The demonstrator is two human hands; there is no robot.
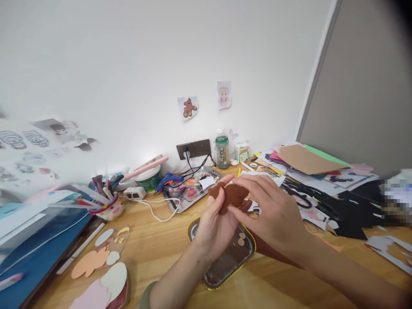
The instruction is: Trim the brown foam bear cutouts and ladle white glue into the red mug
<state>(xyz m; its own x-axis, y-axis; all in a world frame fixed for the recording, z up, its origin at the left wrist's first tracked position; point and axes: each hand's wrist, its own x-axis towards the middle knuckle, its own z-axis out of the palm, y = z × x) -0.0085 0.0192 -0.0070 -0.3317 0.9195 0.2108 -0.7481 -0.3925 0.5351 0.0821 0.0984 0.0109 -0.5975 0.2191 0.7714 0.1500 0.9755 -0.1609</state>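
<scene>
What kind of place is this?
Probably a craft corner on a desk: there's a blue glue gun, a stack of colored sheets, and brown cut-outs in the hands.

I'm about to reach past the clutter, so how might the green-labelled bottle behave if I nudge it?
The bottle stands upright and is tall for its width, so a push near its white cap would probably tip it. Its rounded body could well roll once down. The cap looks on, so a spill seems unlikely.
</scene>
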